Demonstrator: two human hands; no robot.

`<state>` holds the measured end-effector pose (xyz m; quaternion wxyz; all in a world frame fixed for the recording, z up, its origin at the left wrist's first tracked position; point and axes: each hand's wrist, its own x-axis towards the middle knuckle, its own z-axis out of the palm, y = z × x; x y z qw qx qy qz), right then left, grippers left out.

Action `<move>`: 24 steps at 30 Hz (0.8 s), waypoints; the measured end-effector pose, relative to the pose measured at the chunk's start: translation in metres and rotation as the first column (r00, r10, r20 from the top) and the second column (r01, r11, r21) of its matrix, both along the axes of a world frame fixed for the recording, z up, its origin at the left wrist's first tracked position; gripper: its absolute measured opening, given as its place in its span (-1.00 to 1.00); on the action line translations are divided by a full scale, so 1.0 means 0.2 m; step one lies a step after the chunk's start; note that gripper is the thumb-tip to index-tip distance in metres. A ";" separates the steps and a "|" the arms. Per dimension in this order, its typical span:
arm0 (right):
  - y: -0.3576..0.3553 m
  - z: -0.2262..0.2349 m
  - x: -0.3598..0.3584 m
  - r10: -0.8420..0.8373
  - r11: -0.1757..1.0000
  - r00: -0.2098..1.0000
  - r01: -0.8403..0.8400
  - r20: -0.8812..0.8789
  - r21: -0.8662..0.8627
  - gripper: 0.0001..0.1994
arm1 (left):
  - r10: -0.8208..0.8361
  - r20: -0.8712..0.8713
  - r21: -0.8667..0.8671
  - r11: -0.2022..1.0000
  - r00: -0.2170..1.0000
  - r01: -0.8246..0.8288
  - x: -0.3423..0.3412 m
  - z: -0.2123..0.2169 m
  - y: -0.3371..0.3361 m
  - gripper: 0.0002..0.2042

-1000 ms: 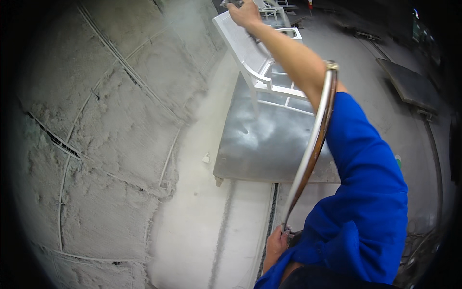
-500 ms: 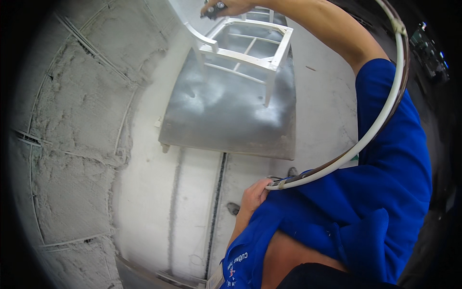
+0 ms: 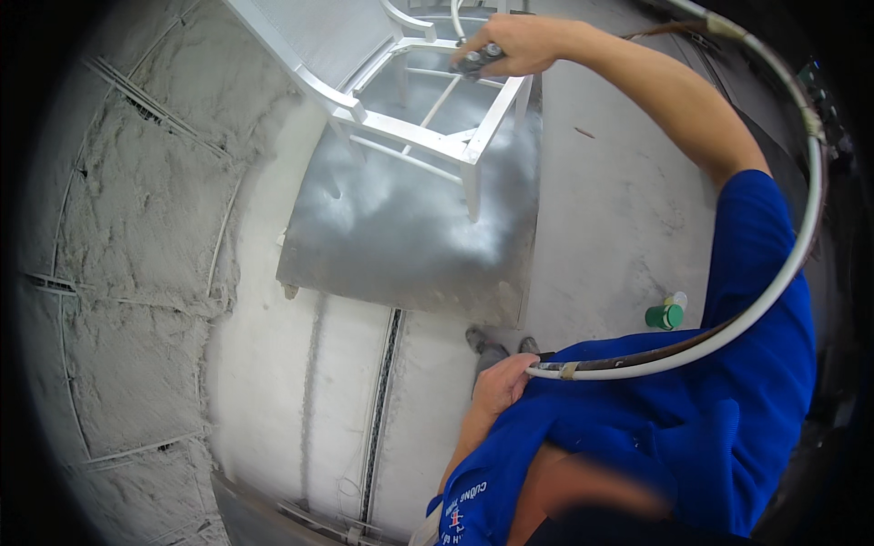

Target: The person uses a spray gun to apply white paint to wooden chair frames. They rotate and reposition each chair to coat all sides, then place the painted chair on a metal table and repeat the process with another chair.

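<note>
A white-painted chair frame [image 3: 414, 135] with an open seat and a pale backrest [image 3: 319, 41] stands on a grey metal-topped platform [image 3: 364, 259]. Above the open seat, near its right side, my right hand [image 3: 521, 45] is closed around a spray gun [image 3: 478, 60] with metal knobs; its nozzle cannot be made out. My left hand [image 3: 501, 382], held close to my blue shirt, grips a pale hose [image 3: 683, 357] with a dark line bound alongside it. The hose loops up past my right arm.
On the left runs a wall of dust-caked filter panels [image 3: 137, 200]. A pale floor strip with a dark slot [image 3: 378, 437] lies below the platform. On the floor to the right are a green-topped container [image 3: 665, 316] and a small reddish stick [image 3: 584, 133].
My right hand has moved with the spray gun from beside the backrest to the right, over the seat opening. My view has shifted, and the green-topped container now shows. My left hand still holds the hose.
</note>
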<state>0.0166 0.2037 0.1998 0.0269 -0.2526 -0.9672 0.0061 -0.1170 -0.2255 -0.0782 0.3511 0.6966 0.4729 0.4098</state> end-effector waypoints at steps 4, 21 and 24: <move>0.24 -0.22 -0.16 -0.394 0.878 0.914 0.344 -0.095 -0.332 -0.55 | 0.036 0.029 -0.047 0.998 0.999 -0.034 -0.05 -0.02 0.08 -0.71; 1.10 -0.67 -0.48 -0.276 0.955 0.928 0.295 -0.252 0.040 -0.53 | 0.054 0.209 -0.219 0.976 0.976 -0.007 -0.42 -0.16 0.29 -0.73; 1.14 -0.73 -0.62 -0.246 0.963 0.968 0.249 -0.039 0.104 -0.54 | 0.032 0.239 -0.180 0.984 0.971 0.012 -0.37 -0.19 0.31 -0.71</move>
